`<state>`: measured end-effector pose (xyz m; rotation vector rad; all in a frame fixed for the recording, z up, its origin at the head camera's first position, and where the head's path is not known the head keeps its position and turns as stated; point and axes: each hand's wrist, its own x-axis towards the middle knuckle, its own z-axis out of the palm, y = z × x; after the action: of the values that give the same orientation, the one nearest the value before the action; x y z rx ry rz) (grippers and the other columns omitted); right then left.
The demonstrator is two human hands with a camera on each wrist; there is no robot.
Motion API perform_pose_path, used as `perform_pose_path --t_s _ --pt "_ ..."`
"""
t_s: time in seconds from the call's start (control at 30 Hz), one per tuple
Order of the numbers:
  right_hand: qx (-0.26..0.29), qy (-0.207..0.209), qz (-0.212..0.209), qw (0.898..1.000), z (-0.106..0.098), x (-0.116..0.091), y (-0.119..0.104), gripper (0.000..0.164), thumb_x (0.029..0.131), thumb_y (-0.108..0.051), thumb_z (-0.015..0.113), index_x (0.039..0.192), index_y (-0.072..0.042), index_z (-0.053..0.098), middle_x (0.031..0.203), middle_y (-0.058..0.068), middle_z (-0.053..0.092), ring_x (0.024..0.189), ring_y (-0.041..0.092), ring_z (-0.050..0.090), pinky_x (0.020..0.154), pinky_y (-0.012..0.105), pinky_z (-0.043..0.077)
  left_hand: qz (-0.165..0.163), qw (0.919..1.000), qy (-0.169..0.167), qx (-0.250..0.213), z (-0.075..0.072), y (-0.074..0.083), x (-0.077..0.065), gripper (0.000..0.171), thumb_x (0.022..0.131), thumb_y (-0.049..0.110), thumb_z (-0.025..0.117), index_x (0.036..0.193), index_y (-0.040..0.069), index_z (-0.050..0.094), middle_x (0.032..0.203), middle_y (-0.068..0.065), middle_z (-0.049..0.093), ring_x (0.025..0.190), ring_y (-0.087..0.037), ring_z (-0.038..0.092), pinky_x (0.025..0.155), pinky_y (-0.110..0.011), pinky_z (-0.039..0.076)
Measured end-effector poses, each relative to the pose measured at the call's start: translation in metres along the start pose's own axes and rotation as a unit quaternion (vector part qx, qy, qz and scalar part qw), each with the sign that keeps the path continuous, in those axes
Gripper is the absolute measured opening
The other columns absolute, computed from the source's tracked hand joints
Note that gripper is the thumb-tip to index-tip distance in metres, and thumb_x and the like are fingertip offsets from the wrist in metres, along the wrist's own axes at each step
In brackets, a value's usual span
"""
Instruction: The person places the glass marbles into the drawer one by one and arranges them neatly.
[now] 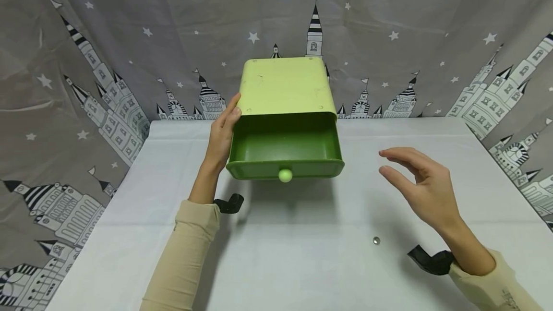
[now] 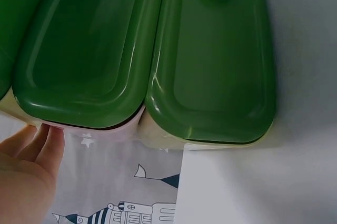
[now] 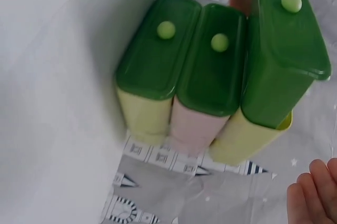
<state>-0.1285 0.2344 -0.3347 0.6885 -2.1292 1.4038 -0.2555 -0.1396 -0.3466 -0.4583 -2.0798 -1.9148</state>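
A drawer unit (image 1: 285, 85) of three stacked boxes, two yellow and a pink one between, stands on the white-covered table. Its top green drawer (image 1: 285, 169) is pulled out and shows its bare green inside; a light-green round knob (image 1: 285, 175) is on its front. The two lower drawers (image 3: 158, 56) are closed. My left hand (image 1: 222, 133) presses its extended fingers against the unit's left side, near the top box's front edge. To the right of the unit, my right hand (image 1: 425, 186) is raised above the table, thumb and fingers apart, holding nothing.
A small shiny round piece (image 1: 376, 240) lies on the white cloth (image 1: 302, 263), left of my right wrist. Black straps (image 1: 432, 260) circle both wrists. Behind and beside the table hangs a grey curtain (image 1: 194, 23) printed with castles and stars.
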Motion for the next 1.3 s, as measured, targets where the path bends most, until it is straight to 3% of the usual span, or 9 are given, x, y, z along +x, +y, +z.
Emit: perform_pose_path --t_s 0.2,0.5,0.7,1.13,1.3 --pt "-0.024 0.001 0.0 1.0 -0.014 -0.011 0.006 0.038 0.077 0.024 0.068 0.112 0.01 0.067 0.109 0.016 0.067 0.107 0.014 0.062 0.096 0.021 0.047 0.0 1.0 0.002 0.007 0.0 0.0 0.0 0.051 0.105 0.027 0.045 0.153 0.012 0.038 0.158 -0.001 0.034 0.144 -0.009 0.026 0.116 -0.026 0.022" --pt "-0.04 -0.02 0.034 0.998 -0.024 -0.037 0.012 0.041 0.078 0.023 0.068 0.116 0.007 0.067 0.112 0.007 0.068 0.108 0.01 0.062 0.094 0.017 0.047 -0.008 0.9999 0.003 0.012 0.001 0.0 0.0 0.051 0.105 0.029 0.045 0.153 0.014 0.038 0.158 0.001 0.033 0.144 -0.008 0.025 0.116 -0.026 0.021" --pt "-0.064 -0.043 0.083 0.994 -0.029 -0.055 0.017 0.037 0.082 0.015 0.07 0.118 0.003 0.068 0.114 0.001 0.068 0.109 0.006 0.06 0.094 0.014 0.045 -0.011 0.9999 0.002 0.012 0.0 0.001 -0.001 0.05 0.105 0.029 0.044 0.153 0.016 0.038 0.158 0.002 0.032 0.145 -0.008 0.023 0.117 -0.027 0.02" --pt "-0.1 -0.09 0.132 0.982 -0.02 -0.085 0.033 0.033 0.086 -0.004 0.076 0.118 -0.012 0.072 0.115 0.001 0.069 0.113 -0.001 0.057 0.095 0.008 0.039 -0.008 1.0 0.002 -0.003 0.001 0.001 -0.001 0.051 0.105 0.028 0.044 0.153 0.013 0.038 0.158 0.0 0.033 0.145 -0.008 0.023 0.116 -0.026 0.02" --pt "-0.094 -0.102 0.15 0.979 -0.013 -0.091 0.036 0.031 0.087 -0.008 0.076 0.118 -0.01 0.072 0.116 -0.002 0.068 0.112 -0.001 0.057 0.094 0.008 0.039 -0.009 1.0 0.004 0.003 0.001 0.001 -0.001 0.051 0.105 0.028 0.044 0.153 0.013 0.038 0.158 0.0 0.033 0.145 -0.008 0.023 0.116 -0.025 0.019"
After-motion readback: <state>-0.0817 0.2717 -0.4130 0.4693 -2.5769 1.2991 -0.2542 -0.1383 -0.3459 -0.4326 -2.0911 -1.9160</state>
